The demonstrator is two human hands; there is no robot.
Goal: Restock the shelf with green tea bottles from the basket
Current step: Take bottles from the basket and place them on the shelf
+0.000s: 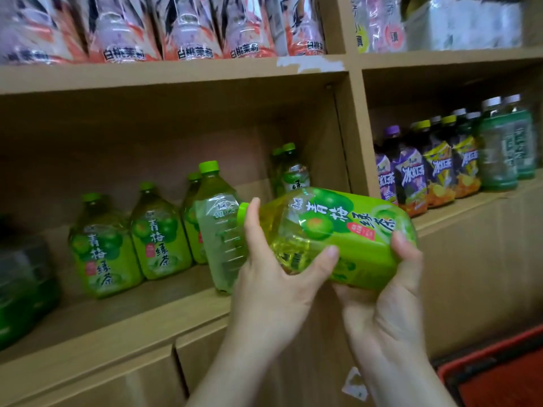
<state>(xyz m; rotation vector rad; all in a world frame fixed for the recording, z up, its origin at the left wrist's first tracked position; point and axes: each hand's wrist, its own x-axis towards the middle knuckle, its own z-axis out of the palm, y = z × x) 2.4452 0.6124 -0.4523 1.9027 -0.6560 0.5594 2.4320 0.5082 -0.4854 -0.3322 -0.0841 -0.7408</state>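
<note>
I hold a green tea bottle on its side in front of the wooden shelf, its green cap pointing left. My left hand grips its neck end, with the thumb over the label. My right hand cups its base from below, fingers curled up round the end. Several more green tea bottles stand upright on the shelf: one at the left, another beside it, a paler one right behind the cap, and one at the back.
An upright wooden divider closes the compartment on the right; beyond it stand purple and yellow iced tea bottles. Pink-labelled bottles fill the shelf above. A red basket shows at the lower right. Dark green packs sit far left.
</note>
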